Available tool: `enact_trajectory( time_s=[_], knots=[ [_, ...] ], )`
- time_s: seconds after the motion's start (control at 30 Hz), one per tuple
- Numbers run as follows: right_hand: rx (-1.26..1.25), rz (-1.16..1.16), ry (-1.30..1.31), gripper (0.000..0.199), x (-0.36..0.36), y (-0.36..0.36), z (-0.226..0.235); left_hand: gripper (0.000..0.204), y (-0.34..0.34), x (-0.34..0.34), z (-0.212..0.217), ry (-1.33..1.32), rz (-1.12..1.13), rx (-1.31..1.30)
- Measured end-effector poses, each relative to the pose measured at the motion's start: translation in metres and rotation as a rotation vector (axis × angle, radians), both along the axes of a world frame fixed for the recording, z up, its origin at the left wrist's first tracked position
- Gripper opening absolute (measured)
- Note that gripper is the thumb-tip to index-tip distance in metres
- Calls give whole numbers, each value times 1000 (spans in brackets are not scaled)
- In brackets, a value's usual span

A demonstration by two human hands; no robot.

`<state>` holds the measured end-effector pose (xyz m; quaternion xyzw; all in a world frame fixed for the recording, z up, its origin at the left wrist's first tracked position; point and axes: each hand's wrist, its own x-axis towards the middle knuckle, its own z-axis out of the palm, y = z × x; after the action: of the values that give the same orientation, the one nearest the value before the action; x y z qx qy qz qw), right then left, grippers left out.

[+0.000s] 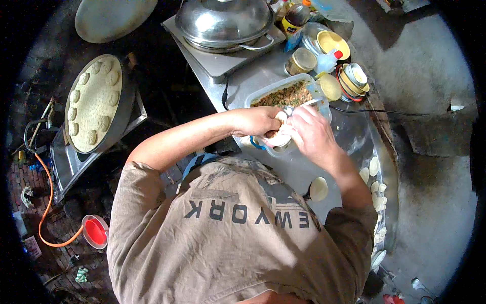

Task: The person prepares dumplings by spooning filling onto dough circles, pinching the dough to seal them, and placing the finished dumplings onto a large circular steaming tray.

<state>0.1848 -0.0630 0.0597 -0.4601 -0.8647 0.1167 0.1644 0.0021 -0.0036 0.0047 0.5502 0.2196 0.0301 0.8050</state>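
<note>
Over a clear plastic tub (248, 100) of minced filling (289, 95), my left hand (253, 120) is closed around a round dough wrapper (285, 133). Some brown filling shows in the wrapper. My right hand (315, 133) meets it from the other side, its fingers pinched at the wrapper's edge. Part of the grip is hidden behind the fingers. Beside the right knuckles a pale handle (315, 102) lies over the tub, with a bit of shiny metal near the fingertips. Whether the right hand also grips this handle is unclear.
Pleated buns (104, 123) sit in a round pan (91, 109) at left. A lidded wok (223, 23) stands on a cooktop (217, 66). Bottles (297, 19), a jar (300, 62) and stacked bowls (353, 81) are at the back. Dough rounds (374, 166) line the right edge; another (318, 189) lies nearer.
</note>
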Motion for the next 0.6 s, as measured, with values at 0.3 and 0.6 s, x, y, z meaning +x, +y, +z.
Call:
enact_trajectory(
  time_s=[0.3, 0.6],
  knots=[
    [0, -213, 355, 12, 0, -6, -9, 51, 1, -8, 16, -104, 268, -401],
    [121, -198, 112, 8, -5, -10, -32, 44, -18, 11, -29, -157, 444, -388]
  ],
)
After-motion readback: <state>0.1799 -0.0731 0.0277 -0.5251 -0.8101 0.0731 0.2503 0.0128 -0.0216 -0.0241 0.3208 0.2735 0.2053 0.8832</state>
